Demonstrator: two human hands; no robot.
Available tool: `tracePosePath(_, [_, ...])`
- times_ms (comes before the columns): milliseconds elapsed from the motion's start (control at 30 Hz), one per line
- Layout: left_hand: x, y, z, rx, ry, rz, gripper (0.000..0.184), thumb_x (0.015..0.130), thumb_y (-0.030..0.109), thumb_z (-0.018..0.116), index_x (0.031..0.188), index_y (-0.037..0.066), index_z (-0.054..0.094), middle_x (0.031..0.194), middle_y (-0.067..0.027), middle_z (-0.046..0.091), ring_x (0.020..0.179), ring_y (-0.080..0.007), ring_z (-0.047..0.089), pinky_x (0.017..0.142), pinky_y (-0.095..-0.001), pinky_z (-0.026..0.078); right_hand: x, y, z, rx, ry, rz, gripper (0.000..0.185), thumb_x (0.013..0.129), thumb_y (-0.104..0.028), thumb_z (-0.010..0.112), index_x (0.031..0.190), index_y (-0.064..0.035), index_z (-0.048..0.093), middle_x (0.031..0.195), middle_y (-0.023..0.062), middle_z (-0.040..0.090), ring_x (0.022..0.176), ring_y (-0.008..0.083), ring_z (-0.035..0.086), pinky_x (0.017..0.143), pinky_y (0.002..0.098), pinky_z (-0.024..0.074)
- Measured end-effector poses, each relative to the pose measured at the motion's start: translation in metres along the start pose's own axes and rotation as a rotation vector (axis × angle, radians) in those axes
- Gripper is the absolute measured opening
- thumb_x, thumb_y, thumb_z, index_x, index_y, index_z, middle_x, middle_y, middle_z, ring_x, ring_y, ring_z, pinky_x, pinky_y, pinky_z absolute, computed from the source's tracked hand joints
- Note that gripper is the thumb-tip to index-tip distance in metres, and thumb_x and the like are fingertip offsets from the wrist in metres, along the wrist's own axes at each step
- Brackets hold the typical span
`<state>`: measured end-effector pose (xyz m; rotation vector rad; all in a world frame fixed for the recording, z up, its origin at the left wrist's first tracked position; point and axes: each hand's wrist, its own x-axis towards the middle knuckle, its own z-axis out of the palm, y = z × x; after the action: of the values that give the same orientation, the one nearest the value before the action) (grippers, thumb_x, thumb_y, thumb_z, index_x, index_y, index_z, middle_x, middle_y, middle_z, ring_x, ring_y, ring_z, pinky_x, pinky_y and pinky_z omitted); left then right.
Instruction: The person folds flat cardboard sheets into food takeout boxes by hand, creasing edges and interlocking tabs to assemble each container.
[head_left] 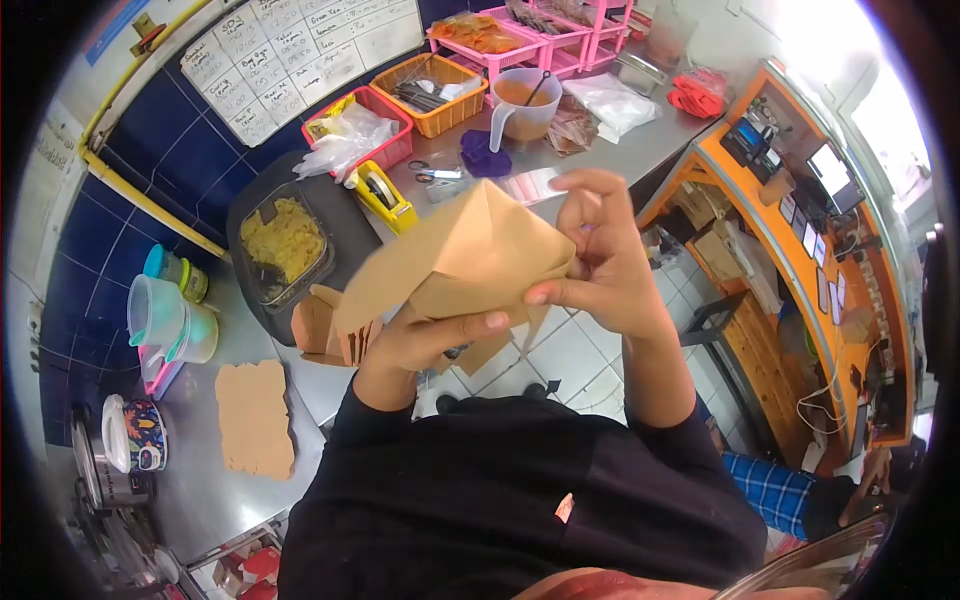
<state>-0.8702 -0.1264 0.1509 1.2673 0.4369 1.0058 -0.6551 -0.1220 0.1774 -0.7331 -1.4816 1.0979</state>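
Observation:
A brown cardboard box, partly folded, is held up in front of my chest. My left hand grips its lower left side, thumb along the bottom edge. At the right corner my right hand pinches the card between thumb and fingers, with the index finger bent above. A long flap of the box points down to the left. Behind it on the left, another folded brown box is partly hidden by my left wrist.
Yellow food fills a clear tray at left. Flat brown card lies on the steel counter. A yellow tape dispenser, jug, orange basket and pink basket stand behind. Another person's checked clothing shows at lower right.

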Motion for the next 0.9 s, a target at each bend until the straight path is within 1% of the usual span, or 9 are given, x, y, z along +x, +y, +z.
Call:
tracePosePath(67, [-0.005,-0.004,-0.007,-0.047,-0.014,0.039,0.054,0.087,0.010,0.070,0.135,0.000,0.047,0.124,-0.0104,0.060,0.115,-0.0203,0.057,0.094,-0.0335,0.048,0.005,0.003,0.000,-0.014,-0.065,0.091,0.080,0.060,-0.013,0.094,0.123,-0.0061,0.045,0.076,-0.0063,0.035,0.065,0.0034,0.034,0.057,0.0190,0.0286])
tracePosePath(233, [-0.009,-0.010,-0.025,-0.494,-0.051,0.141,0.072,0.078,0.023,0.081,0.137,0.001,0.046,0.127,-0.0117,0.059,0.116,-0.0217,0.057,0.097,-0.0371,0.046,0.004,0.022,0.014,-0.217,-0.120,-0.196,0.079,0.055,-0.023,0.096,0.119,-0.0073,0.051,0.078,-0.0065,0.032,0.065,0.0066,0.030,0.063,0.0234,0.0289])
tracePosePath(267, [-0.013,-0.009,-0.028,-0.337,0.086,0.073,0.074,0.078,0.026,0.081,0.138,0.001,0.045,0.130,-0.0121,0.058,0.117,-0.0229,0.057,0.098,-0.0382,0.046,0.004,0.028,0.018,-0.218,-0.097,-0.234,0.078,0.056,-0.025,0.095,0.118,-0.0075,0.053,0.080,-0.0058,0.031,0.067,0.0077,0.031,0.064,0.0248,0.0299])
tracePosePath(367, [-0.020,-0.001,-0.031,-0.189,0.358,-0.027,0.078,0.079,0.032,0.079,0.140,0.003,0.042,0.136,-0.0136,0.053,0.121,-0.0255,0.055,0.101,-0.0408,0.044,0.015,0.039,0.013,-0.411,-0.036,-0.373,0.076,0.057,-0.026,0.094,0.119,-0.0067,0.055,0.090,0.0002,0.044,0.081,0.0134,0.044,0.073,0.0286,0.0381])
tracePosePath(467, [-0.040,-0.027,-0.054,-0.687,0.352,0.082,0.075,0.084,0.038,0.073,0.142,0.003,0.040,0.142,-0.0152,0.047,0.126,-0.0267,0.051,0.104,-0.0423,0.042,0.020,0.041,0.020,-0.235,-0.033,-0.392,0.073,0.058,-0.025,0.092,0.119,-0.0062,0.056,0.107,0.0085,0.051,0.101,0.0229,0.051,0.091,0.0361,0.0422])
tracePosePath(500, [-0.047,-0.034,-0.061,-0.851,0.345,0.121,0.075,0.086,0.039,0.071,0.143,0.003,0.039,0.144,-0.0157,0.045,0.128,-0.0271,0.049,0.105,-0.0428,0.041,0.020,0.038,0.023,-0.197,-0.091,-0.387,0.067,0.063,-0.023,0.089,0.119,-0.0068,0.057,0.124,0.0127,0.052,0.118,0.0287,0.050,0.104,0.0427,0.0376])
tracePosePath(600, [-0.019,0.006,-0.037,-0.689,-0.002,0.322,0.083,0.089,0.063,0.052,0.146,0.005,0.036,0.147,-0.0171,0.041,0.133,-0.0312,0.044,0.109,-0.0459,0.037,0.025,0.034,0.038,-0.208,-0.225,-0.485,0.062,0.066,-0.024,0.087,0.118,-0.0079,0.058,0.128,0.0133,0.053,0.124,0.0320,0.049,0.107,0.0455,0.0356])
tracePosePath(667, [-0.031,-0.003,-0.074,-1.088,-0.093,0.155,0.089,0.087,0.064,0.055,0.148,0.004,0.032,0.150,-0.0174,0.037,0.134,-0.0311,0.043,0.108,-0.0464,0.037,0.027,0.041,0.041,-0.217,-0.344,-0.493,0.055,0.068,-0.020,0.084,0.115,-0.0070,0.059,0.130,0.0131,0.055,0.126,0.0339,0.049,0.107,0.0470,0.0361])
tracePosePath(900, [-0.051,0.020,-0.070,0.197,-0.031,0.014,0.070,0.085,0.025,0.069,0.143,0.002,0.038,0.137,-0.0172,0.051,0.125,-0.0286,0.051,0.103,-0.0379,0.042,0.027,0.045,0.058,-0.483,-0.298,-0.388,0.051,0.069,-0.015,0.082,0.116,-0.0050,0.063,0.120,0.0134,0.059,0.115,0.0329,0.053,0.097,0.0434,0.0429])
